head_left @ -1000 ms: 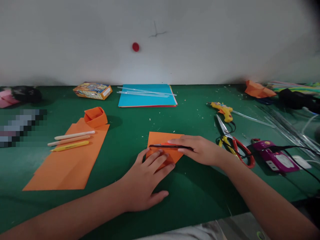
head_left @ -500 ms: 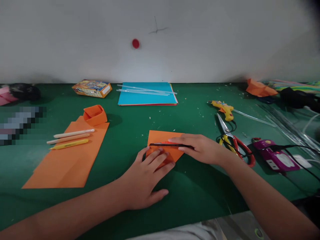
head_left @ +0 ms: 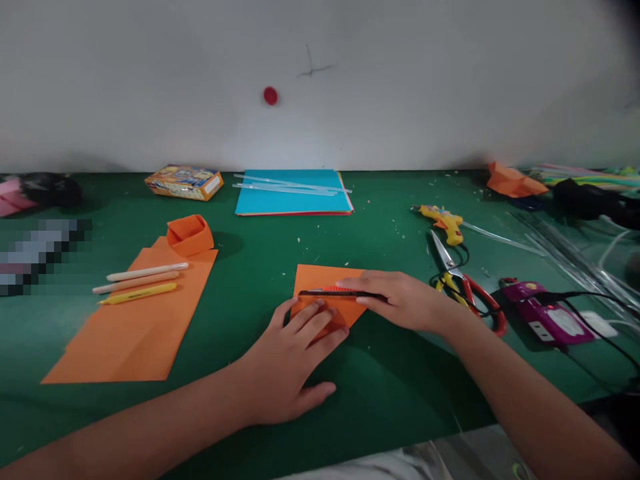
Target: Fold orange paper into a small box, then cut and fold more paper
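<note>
A small folded orange paper (head_left: 325,279) lies on the green table (head_left: 390,373) in front of me. My left hand (head_left: 290,363) rests flat on its near left corner, fingers spread and pressing it down. My right hand (head_left: 400,300) holds a slim red and black utility knife (head_left: 325,291) lying sideways across the paper, fingers closed along its handle.
A large orange sheet (head_left: 133,327) at left carries three sticks (head_left: 140,280) and a folded orange cup (head_left: 190,235). A blue paper stack (head_left: 293,195) and small box (head_left: 184,182) lie by the wall. Scissors (head_left: 463,283), a yellow glue gun (head_left: 443,220) and a purple power strip (head_left: 545,320) sit at right.
Both hands and the knife stay on the orange paper; only the view shifts slightly.
</note>
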Demonstrator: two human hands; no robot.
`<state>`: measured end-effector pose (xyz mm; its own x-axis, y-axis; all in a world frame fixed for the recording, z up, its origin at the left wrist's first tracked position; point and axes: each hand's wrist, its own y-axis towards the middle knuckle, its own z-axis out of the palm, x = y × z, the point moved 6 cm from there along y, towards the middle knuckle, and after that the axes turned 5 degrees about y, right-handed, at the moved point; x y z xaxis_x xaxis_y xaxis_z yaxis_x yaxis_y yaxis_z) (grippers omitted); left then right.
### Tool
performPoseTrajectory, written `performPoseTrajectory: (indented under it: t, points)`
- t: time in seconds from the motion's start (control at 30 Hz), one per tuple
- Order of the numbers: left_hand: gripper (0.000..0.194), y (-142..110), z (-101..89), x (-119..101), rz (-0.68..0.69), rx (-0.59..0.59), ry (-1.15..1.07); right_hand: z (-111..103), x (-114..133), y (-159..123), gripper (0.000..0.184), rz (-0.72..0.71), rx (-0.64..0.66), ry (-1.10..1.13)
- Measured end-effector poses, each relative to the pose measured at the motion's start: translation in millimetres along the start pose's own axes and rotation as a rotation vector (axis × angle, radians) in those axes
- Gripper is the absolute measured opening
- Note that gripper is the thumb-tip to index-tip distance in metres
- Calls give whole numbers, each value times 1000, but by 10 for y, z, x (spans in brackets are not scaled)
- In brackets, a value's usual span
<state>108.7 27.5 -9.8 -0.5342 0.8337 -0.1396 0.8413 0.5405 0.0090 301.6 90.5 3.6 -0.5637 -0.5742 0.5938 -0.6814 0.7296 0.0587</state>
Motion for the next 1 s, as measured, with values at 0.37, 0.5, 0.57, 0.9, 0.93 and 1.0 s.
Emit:
performPoseTrajectory:
  t: [0.37, 0.5, 0.57, 0.9, 0.93, 1.0]
  points:
    - [63, -14, 4, 13, 7, -38, 0, -6, 28, -10, 43, 11, -3, -27]
    - [63, -11, 12, 13, 10, -25, -3, -2, 32, -9, 43, 2, -7, -34]
    - [63, -9, 9, 15, 7, -22, 0, 0, 28, -11, 43, 5, -4, -34]
    - [64, -11, 26, 13, 14, -17, -7, -12, 21, -14, 43, 26, 7, -49]
    - [64, -10, 26, 14, 13, -15, -6, -11, 18, -14, 43, 26, 6, -49]
    - [64, -8, 21, 16, 8, -15, -5, -11, 14, -15, 43, 22, -1, -46]
